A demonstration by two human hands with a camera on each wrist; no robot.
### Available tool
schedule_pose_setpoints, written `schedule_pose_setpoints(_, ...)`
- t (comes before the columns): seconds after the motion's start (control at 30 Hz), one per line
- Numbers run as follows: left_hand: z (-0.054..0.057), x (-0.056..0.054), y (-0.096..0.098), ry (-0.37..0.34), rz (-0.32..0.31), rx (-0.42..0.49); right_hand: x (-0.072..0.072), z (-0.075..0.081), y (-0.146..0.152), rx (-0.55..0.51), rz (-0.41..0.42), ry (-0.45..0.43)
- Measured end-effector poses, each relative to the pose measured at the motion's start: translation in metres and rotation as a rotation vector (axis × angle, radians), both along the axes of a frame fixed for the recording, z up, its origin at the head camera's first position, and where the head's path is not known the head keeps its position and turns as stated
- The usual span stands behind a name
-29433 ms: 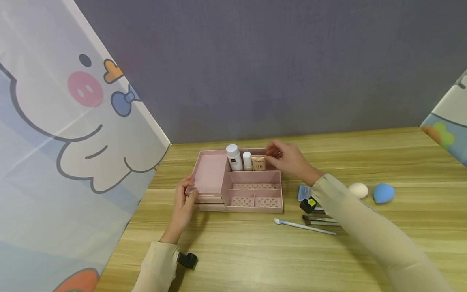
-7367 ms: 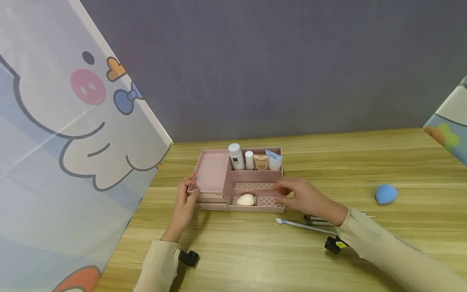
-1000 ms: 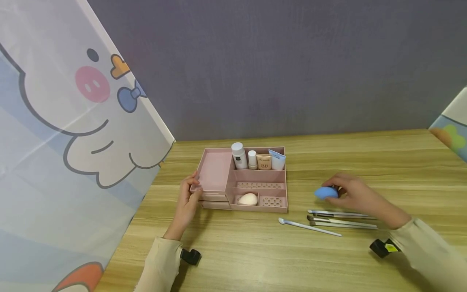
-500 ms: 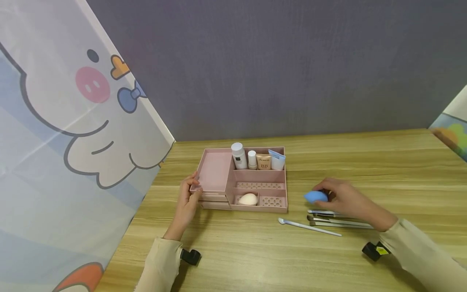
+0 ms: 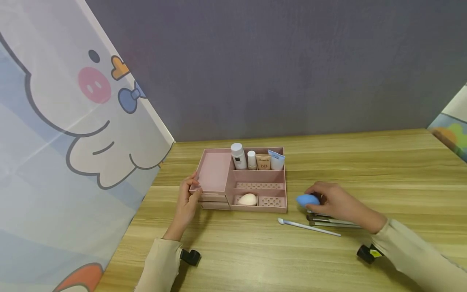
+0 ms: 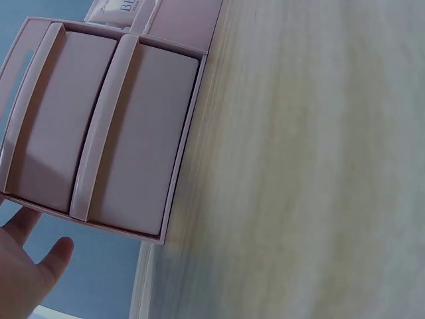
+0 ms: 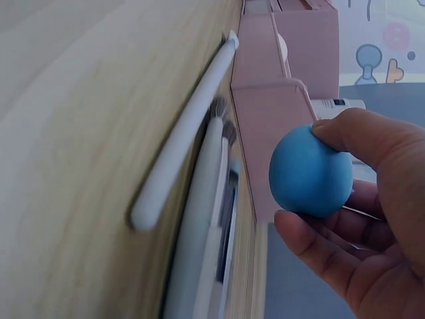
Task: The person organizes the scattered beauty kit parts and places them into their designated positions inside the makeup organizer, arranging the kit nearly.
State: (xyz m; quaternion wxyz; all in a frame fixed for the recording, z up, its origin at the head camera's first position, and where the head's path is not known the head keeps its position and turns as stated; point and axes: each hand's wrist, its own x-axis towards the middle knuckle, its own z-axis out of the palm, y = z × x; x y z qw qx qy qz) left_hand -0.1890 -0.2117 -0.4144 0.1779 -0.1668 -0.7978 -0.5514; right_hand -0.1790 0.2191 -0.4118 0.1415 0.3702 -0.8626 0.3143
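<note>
My right hand (image 5: 337,205) pinches a blue makeup sponge (image 7: 309,173) between thumb and fingers, just right of the pink makeup organizer (image 5: 259,176). In the head view it overlaps several makeup brushes (image 5: 330,220) on the table. My left hand (image 5: 187,202) rests against the organizer's left side near the front corner; its thumb (image 6: 56,258) stands off the drawer fronts. A cream makeup sponge (image 5: 248,199) lies in the front left compartment. Along the back row stand a white bottle (image 5: 238,158), a small white-capped bottle (image 5: 251,161), a BB cream tube (image 5: 263,162) and a light-blue tube (image 5: 277,161).
A single white-handled brush (image 5: 310,227) lies in front of the others on the wooden table (image 5: 255,259). Two drawers (image 6: 136,133) sit under the organizer's left tray. A grey wall (image 5: 273,73) rises behind the table, and a cartoon-printed panel (image 5: 47,162) at the left.
Over the last second my right hand has carried the blue sponge left, toward the organizer. Since the oldest frame, the cream sponge and light-blue tube have gone from table to organizer. My left hand stays put.
</note>
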Motion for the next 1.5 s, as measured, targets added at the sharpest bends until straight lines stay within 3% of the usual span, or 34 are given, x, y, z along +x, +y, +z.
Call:
schedule_pose_setpoints(0.63,0.000,0.001,0.000,-0.042,-0.005,0.020,-0.002,0.004,-0.023,-0.082,0.114,0.034)
schedule_pose_setpoints(0.93,0.000,0.000,0.000,-0.025,-0.005,0.013,-0.003,0.010,-0.032,-0.059,0.110,0.022)
schedule_pose_setpoints(1.2,0.000,0.000,-0.001,-0.019,-0.003,0.018,-0.004,0.019,-0.042,-0.067,0.133,0.101)
schedule_pose_setpoints(1.5,0.001,0.001,0.000,-0.036,-0.004,0.021,-0.006,0.024,-0.053,-0.066,0.129,0.068)
